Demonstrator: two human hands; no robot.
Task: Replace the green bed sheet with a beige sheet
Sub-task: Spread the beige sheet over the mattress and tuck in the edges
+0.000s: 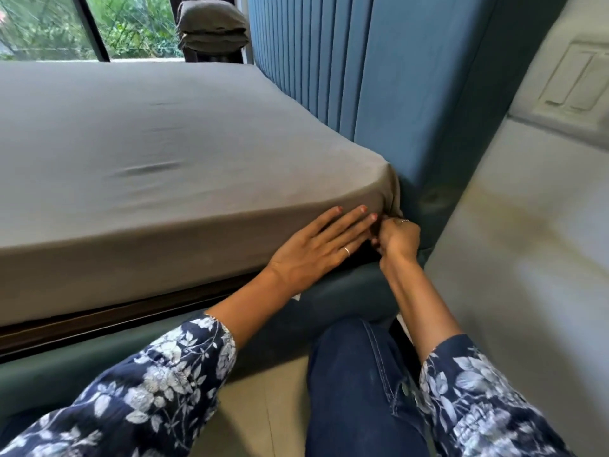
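Note:
A grey-beige sheet covers the mattress, pulled smooth over the top and down the near side. At the near right corner by the headboard, my left hand lies flat with straight fingers against the sheet's side. My right hand is curled and pinches the sheet's hanging corner fold low at the mattress corner. No green sheet shows in view.
A blue padded headboard rises behind the corner. A teal bed frame runs below the mattress. Folded grey pillows are stacked by the window at the far side. A pale wall with a switch plate stands at right.

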